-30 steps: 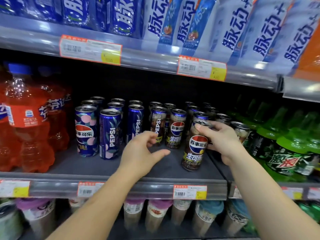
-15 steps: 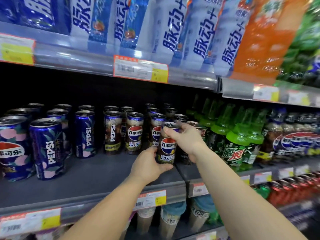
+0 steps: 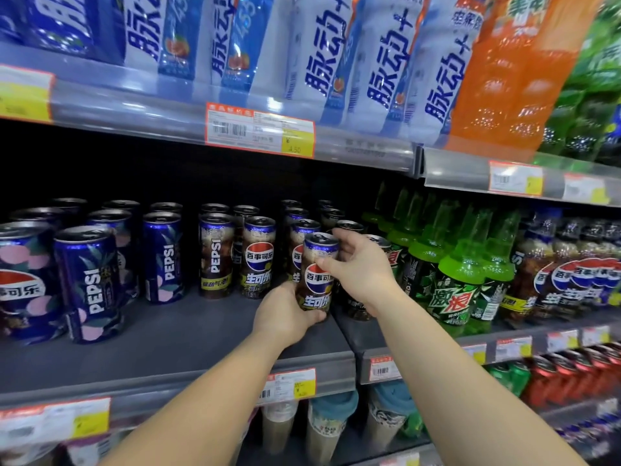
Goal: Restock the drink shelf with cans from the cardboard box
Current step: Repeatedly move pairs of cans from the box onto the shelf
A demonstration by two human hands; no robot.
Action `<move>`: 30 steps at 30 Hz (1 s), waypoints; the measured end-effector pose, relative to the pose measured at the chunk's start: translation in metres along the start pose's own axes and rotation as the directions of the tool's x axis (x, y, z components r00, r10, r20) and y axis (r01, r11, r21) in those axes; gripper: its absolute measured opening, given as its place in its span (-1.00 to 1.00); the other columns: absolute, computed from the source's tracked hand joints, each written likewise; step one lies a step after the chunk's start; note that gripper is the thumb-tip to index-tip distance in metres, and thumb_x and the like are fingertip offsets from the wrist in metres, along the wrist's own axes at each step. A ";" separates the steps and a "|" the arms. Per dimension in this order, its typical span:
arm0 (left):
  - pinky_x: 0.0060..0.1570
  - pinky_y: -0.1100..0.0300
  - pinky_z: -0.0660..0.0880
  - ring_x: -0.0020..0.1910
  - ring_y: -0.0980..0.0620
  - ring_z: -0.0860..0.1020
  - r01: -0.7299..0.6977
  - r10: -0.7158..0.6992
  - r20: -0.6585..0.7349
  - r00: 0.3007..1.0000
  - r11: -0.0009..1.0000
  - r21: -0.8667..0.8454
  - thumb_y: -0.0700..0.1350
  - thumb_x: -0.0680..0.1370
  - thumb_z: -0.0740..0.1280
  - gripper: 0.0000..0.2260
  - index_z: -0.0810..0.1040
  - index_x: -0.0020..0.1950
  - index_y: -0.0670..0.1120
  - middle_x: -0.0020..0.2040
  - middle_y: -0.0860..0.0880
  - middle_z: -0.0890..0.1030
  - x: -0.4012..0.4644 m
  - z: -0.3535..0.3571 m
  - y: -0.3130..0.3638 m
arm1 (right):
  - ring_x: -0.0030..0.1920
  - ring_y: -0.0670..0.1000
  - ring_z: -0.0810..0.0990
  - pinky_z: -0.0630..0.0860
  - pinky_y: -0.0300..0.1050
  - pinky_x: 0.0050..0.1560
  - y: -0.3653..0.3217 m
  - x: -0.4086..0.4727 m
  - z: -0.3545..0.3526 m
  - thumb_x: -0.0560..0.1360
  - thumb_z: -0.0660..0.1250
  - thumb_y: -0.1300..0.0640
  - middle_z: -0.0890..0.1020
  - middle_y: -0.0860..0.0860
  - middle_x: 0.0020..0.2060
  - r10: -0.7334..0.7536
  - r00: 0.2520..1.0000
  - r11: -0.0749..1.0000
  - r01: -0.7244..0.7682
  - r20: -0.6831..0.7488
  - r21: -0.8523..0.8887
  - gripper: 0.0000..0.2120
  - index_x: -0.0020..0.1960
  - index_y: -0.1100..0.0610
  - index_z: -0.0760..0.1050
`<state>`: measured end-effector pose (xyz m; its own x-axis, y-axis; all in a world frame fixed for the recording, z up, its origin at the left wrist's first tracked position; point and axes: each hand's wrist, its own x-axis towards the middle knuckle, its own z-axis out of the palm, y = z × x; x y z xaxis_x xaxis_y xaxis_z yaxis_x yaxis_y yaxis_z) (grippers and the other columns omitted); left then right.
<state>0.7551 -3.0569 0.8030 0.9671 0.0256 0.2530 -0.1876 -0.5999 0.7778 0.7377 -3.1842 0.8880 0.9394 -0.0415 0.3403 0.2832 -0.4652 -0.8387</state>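
- Standing upright near the front of the drink shelf [image 3: 188,334], at its right end: one brown cola can [image 3: 317,272] with a red, white and blue logo, being held by both hands.
- Gripping the lower part of the can: the left hand [image 3: 285,314], fingers curling round its base from the left.
- Pinching the upper part of the can: the right hand [image 3: 361,269], thumb lying across the front above the logo, the other fingers reaching behind the rim.
- Standing just behind and left of it: rows of matching brown cans [image 3: 258,257].
- Filling the left of the same shelf: dark blue cans [image 3: 89,284] with pink fruit prints.
- Lining the neighbouring section on the right: green bottles [image 3: 460,284], then brown cola bottles [image 3: 571,277].
- Sitting on the shelf above: tall blue-and-white bottles [image 3: 379,55] and an orange bottle [image 3: 510,72].
- Hanging on the upper rail: a price tag [image 3: 260,131].
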 end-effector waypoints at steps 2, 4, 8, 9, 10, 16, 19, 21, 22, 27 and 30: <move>0.11 0.06 0.51 0.10 -0.01 0.57 0.010 -0.010 -0.001 1.000 1.000 -0.005 0.04 0.31 0.57 -0.48 0.51 0.19 -0.06 0.12 -0.03 0.63 -0.001 -0.001 0.001 | 0.25 -0.03 0.54 0.49 0.04 0.30 -0.001 -0.001 -0.001 0.42 0.50 0.22 0.55 0.04 0.31 -0.010 1.000 1.000 0.010 -0.003 -0.007 -0.34 0.46 0.09 0.35; 0.14 0.06 0.50 0.12 0.00 0.56 0.017 -0.017 0.020 1.000 1.000 -0.019 0.04 0.31 0.57 -0.44 0.49 0.23 -0.06 0.15 -0.02 0.62 -0.003 -0.003 0.003 | 0.27 -0.04 0.52 0.47 -0.01 0.32 -0.004 -0.003 -0.002 0.42 0.49 0.22 0.54 0.02 0.32 -0.026 0.999 0.999 0.026 -0.021 -0.034 -0.35 0.46 0.09 0.36; 0.19 0.18 0.45 0.20 0.03 0.53 0.030 -0.028 0.034 0.999 0.998 -0.049 0.04 0.31 0.57 -0.32 0.41 0.36 -0.09 0.25 -0.03 0.57 -0.012 -0.018 0.006 | 0.14 -0.17 0.50 0.43 -0.25 0.19 -0.016 -0.012 -0.002 0.45 0.45 0.20 0.57 -0.06 0.26 -0.139 0.980 0.989 0.129 -0.144 -0.079 -0.48 0.39 0.04 0.44; 0.19 0.19 0.44 0.21 0.04 0.52 0.031 -0.030 0.015 0.999 0.997 -0.068 0.04 0.32 0.57 -0.29 0.39 0.39 -0.10 0.27 -0.04 0.55 -0.018 -0.025 0.007 | 0.12 -0.19 0.49 0.42 -0.28 0.16 -0.021 -0.016 0.002 0.46 0.44 0.19 0.58 -0.08 0.23 -0.176 0.971 0.983 0.165 -0.163 -0.079 -0.51 0.36 0.02 0.47; 0.20 0.17 0.44 0.21 0.04 0.51 0.033 -0.034 -0.010 0.999 0.996 -0.089 0.04 0.33 0.57 -0.27 0.37 0.42 -0.09 0.28 -0.04 0.54 -0.025 -0.032 0.006 | 0.11 -0.19 0.48 0.42 -0.28 0.17 -0.026 -0.020 0.008 0.47 0.43 0.17 0.58 -0.09 0.21 -0.209 0.964 0.977 0.200 -0.165 -0.070 -0.55 0.34 0.02 0.48; 0.15 0.14 0.49 0.10 0.11 0.54 0.049 -0.069 -0.187 0.980 0.993 -0.109 0.08 0.37 0.52 -0.43 0.44 0.33 0.02 0.13 0.12 0.54 -0.079 -0.105 -0.018 | 0.15 -0.13 0.55 0.49 -0.11 0.25 -0.066 -0.054 0.079 0.48 0.42 0.12 0.61 -0.12 0.14 -0.279 0.960 0.960 0.279 0.010 0.012 -0.66 0.25 -0.01 0.54; 0.17 0.12 0.49 0.13 0.09 0.53 0.094 -0.113 -0.245 0.963 0.992 -0.089 0.04 0.39 0.51 -0.45 0.44 0.33 -0.01 0.14 0.08 0.53 -0.122 -0.156 -0.045 | 0.08 -0.13 0.56 0.50 -0.12 0.21 -0.094 -0.081 0.130 0.50 0.39 0.14 0.60 -0.16 0.03 -0.294 0.942 0.956 0.290 0.159 0.048 -0.69 0.23 0.01 0.55; 0.18 0.09 0.49 0.14 0.08 0.55 0.143 -0.155 -0.302 0.941 0.988 -0.061 0.02 0.39 0.52 -0.46 0.46 0.31 -0.02 0.15 0.05 0.56 -0.158 -0.195 -0.070 | 0.06 -0.11 0.57 0.51 -0.13 0.18 -0.117 -0.107 0.170 0.50 0.39 0.14 0.60 -0.15 0.01 -0.324 0.907 0.946 0.318 0.269 0.070 -0.71 0.22 0.01 0.56; 0.17 0.08 0.49 0.13 0.08 0.55 0.173 -0.171 -0.339 0.925 0.985 -0.026 0.02 0.38 0.52 -0.48 0.47 0.29 -0.02 0.15 0.06 0.57 -0.181 -0.217 -0.086 | 0.05 -0.10 0.58 0.52 -0.13 0.17 -0.130 -0.124 0.195 0.49 0.39 0.14 0.62 -0.13 0.01 -0.345 0.882 0.938 0.337 0.321 0.080 -0.72 0.21 0.02 0.57; 0.17 0.07 0.49 0.16 0.01 0.56 0.430 -0.321 -0.483 0.815 0.893 0.132 0.15 0.36 0.46 -0.42 0.46 0.33 -0.02 0.20 0.01 0.58 -0.325 -0.343 -0.167 | 0.11 0.02 0.61 0.49 -0.11 0.19 -0.205 -0.240 0.327 0.47 0.41 0.10 0.66 -0.02 0.11 -0.432 0.684 0.877 0.470 0.588 0.098 -0.68 0.22 0.07 0.57; 0.21 0.09 0.45 0.27 -0.04 0.49 0.602 -0.424 -0.534 0.732 0.769 0.214 0.13 0.44 0.41 -0.47 0.42 0.36 0.00 0.29 0.02 0.52 -0.431 -0.425 -0.206 | 0.23 0.07 0.55 0.41 -0.16 0.05 -0.252 -0.335 0.406 0.53 0.31 0.02 0.58 0.03 0.26 -0.396 0.488 0.829 0.554 0.778 0.075 -0.62 0.34 0.01 0.48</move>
<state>0.3039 -2.6046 0.7784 0.6955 0.7001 0.1621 0.4748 -0.6170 0.6276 0.4304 -2.6947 0.8127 0.4967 0.8515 0.1677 0.7694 -0.3426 -0.5391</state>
